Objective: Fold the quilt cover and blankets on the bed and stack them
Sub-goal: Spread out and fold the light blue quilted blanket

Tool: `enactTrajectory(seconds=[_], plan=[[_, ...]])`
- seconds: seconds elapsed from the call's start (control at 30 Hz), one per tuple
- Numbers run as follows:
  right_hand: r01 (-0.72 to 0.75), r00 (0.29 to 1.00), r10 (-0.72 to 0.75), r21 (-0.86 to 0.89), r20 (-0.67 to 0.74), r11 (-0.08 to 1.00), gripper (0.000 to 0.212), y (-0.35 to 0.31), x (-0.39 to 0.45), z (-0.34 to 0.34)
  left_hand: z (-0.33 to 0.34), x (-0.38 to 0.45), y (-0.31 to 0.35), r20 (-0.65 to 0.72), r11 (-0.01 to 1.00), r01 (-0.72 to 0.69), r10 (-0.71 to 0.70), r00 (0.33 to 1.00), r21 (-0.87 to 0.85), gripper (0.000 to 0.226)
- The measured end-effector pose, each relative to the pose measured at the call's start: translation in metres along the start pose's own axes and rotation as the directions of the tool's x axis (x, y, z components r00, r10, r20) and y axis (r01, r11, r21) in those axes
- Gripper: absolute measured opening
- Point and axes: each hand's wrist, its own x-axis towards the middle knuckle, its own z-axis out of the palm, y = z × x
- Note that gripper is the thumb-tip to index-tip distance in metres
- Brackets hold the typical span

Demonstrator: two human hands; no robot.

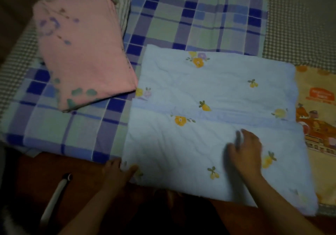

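A light blue quilted blanket (209, 92) with small fruit and flower prints lies folded flat on the bed, its near part doubled over the far part. My left hand (118, 171) pinches its near left corner at the bed's edge. My right hand (245, 149) rests on top of the near fold, fingers bent and blurred. A folded pink cover (81, 52) with faded purple and green prints lies at the left, on top of pale folded bedding (123, 7).
A blue, purple and green plaid sheet (190, 12) covers the bed. An orange cartoon-print cloth (318, 116) lies at the right. A checked mat (300, 25) shows at the far right and left. The brown wooden bed edge (45, 171) and a white tube (54, 198) are near me.
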Motion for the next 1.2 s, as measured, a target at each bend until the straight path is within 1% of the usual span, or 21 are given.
enactTrajectory(seconds=[0.07, 0.1, 0.17, 0.23, 0.27, 0.33, 0.37, 0.43, 0.53, 0.57, 0.63, 0.67, 0.73, 0.77, 0.8, 0.83, 0.9, 0.97, 1.03, 1.13, 1.2], plan=[[0.357, 0.922, -0.346, -0.035, 0.176, 0.933, 0.071, -0.049, 0.045, 0.047, 0.001, 0.021, -0.012, 0.032, 0.999, -0.046, 0.046, 0.998, 0.015, 0.079], [0.453, 0.866, -0.423, -0.061, 0.266, 0.889, 0.083, -0.07, 0.069, 0.069, -0.008, 0.018, -0.002, 0.019, 0.995, -0.094, 0.094, 0.995, 0.024, 0.078], [0.503, 0.764, -0.426, -0.033, 0.486, 0.864, 0.101, -0.122, 0.103, 0.099, -0.019, 0.002, 0.01, -0.015, 0.965, -0.245, 0.245, 0.969, -0.097, 0.068], [0.489, 0.619, -0.376, 0.036, 0.69, 0.871, 0.103, -0.159, 0.12, 0.116, -0.028, -0.027, 0.024, 0.059, 0.942, -0.308, 0.317, 0.946, -0.132, 0.041], [0.506, 0.557, -0.337, 0.012, 0.759, 0.862, 0.096, -0.167, 0.121, 0.124, -0.032, -0.037, 0.031, 0.105, 0.931, -0.329, 0.347, 0.932, -0.159, 0.037], [0.567, 0.512, -0.253, -0.102, 0.821, 0.817, 0.066, -0.169, 0.116, 0.13, -0.044, -0.037, 0.041, 0.26, 0.931, -0.238, 0.311, 0.914, -0.276, 0.053], [0.598, 0.525, -0.27, -0.124, 0.807, 0.792, 0.048, -0.167, 0.112, 0.127, -0.039, -0.018, 0.02, 0.324, 0.918, -0.223, 0.331, 0.886, -0.328, 0.054], [0.604, 0.613, -0.408, -0.068, 0.676, 0.794, 0.029, -0.16, 0.106, 0.115, -0.042, 0.004, -0.01, 0.427, 0.913, -0.128, 0.301, 0.852, -0.388, 0.052], [0.666, 0.688, -0.616, 0.003, 0.383, 0.746, 0.029, -0.159, 0.106, 0.101, -0.036, 0.024, -0.035, 0.468, 0.905, -0.117, 0.318, 0.825, -0.409, 0.032], [0.66, 0.712, -0.623, -0.003, 0.324, 0.752, 0.031, -0.16, 0.107, 0.104, -0.031, 0.028, -0.038, 0.417, 0.906, -0.22, 0.368, 0.831, -0.362, 0.038], [0.585, 0.779, -0.545, -0.047, 0.309, 0.81, 0.035, -0.161, 0.112, 0.117, -0.024, 0.026, -0.039, 0.22, 0.873, -0.47, 0.488, 0.845, -0.129, 0.062], [0.555, 0.797, -0.498, -0.088, 0.343, 0.827, 0.038, -0.16, 0.114, 0.126, -0.019, 0.021, -0.038, 0.111, 0.806, -0.591, 0.591, 0.799, -0.039, 0.063], [0.556, 0.787, -0.447, -0.174, 0.424, 0.813, 0.043, -0.152, 0.116, 0.143, -0.013, 0.003, -0.034, -0.006, 0.615, -0.785, 0.787, 0.616, 0.077, 0.05], [0.567, 0.777, -0.439, -0.199, 0.452, 0.799, 0.045, -0.148, 0.116, 0.149, -0.012, -0.005, -0.031, -0.018, 0.559, -0.826, 0.829, 0.56, 0.075, 0.049], [0.582, 0.765, -0.443, -0.207, 0.467, 0.787, 0.045, -0.146, 0.115, 0.152, -0.013, -0.009, -0.026, -0.004, 0.558, -0.829, 0.83, 0.558, 0.04, 0.051], [0.594, 0.758, -0.456, -0.204, 0.467, 0.778, 0.044, -0.146, 0.116, 0.153, -0.016, -0.008, -0.021, 0.032, 0.609, -0.793, 0.793, 0.609, -0.025, 0.054], [0.583, 0.782, -0.474, -0.204, 0.405, 0.787, 0.043, -0.147, 0.122, 0.148, -0.026, 0.009, -0.018, 0.164, 0.768, -0.595, 0.635, 0.755, -0.235, 0.054], [0.541, 0.823, -0.465, -0.197, 0.327, 0.818, 0.044, -0.145, 0.13, 0.142, -0.031, 0.035, -0.027, 0.284, 0.867, -0.339, 0.451, 0.846, -0.366, 0.028], [0.539, 0.801, -0.445, -0.16, 0.4, 0.827, 0.042, -0.144, 0.137, 0.136, -0.027, 0.051, -0.035, 0.323, 0.9, -0.198, 0.335, 0.885, -0.389, 0.021], [0.485, 0.753, -0.371, -0.078, 0.543, 0.871, 0.047, -0.133, 0.145, 0.11, -0.006, 0.059, -0.046, 0.367, 0.875, -0.055, 0.258, 0.894, -0.481, 0.04], [0.47, 0.771, -0.36, -0.087, 0.525, 0.879, 0.049, -0.107, 0.147, 0.076, 0.002, 0.056, -0.043, 0.314, 0.834, 0.043, 0.159, 0.936, -0.55, 0.057]])
